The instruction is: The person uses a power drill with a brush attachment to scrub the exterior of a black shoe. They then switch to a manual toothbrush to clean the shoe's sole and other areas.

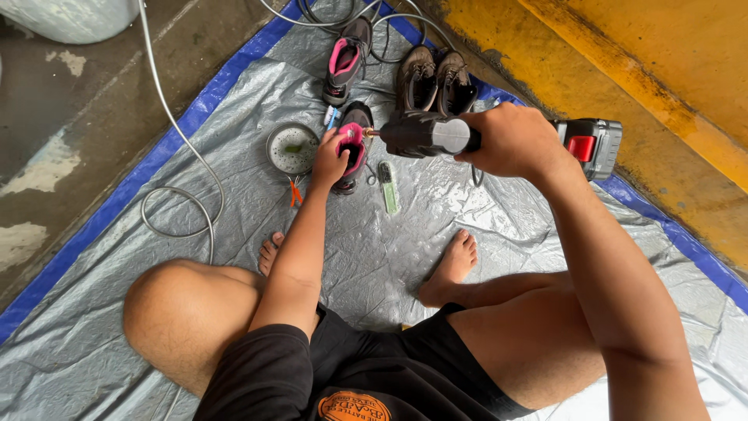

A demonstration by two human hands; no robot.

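Observation:
My right hand (514,142) grips a black cordless drill (425,134) with a red-buttoned battery pack (592,144) behind the wrist. The drill's tip points left at a black and pink shoe (354,140) standing on the silver tarp (234,117). My left hand (331,156) holds that shoe by its pink lining, right next to the drill tip. A matching pink-lined shoe (347,58) lies farther away, and a pair of brown shoes (435,78) sits just behind the drill.
A round metal bowl (292,148) stands left of the held shoe, with orange pliers (295,191) below it and a green-handled tool (388,187) to the right. Grey hose (181,136) loops at the left. My bare feet (452,265) rest on the tarp. A yellow wall (662,78) rises at right.

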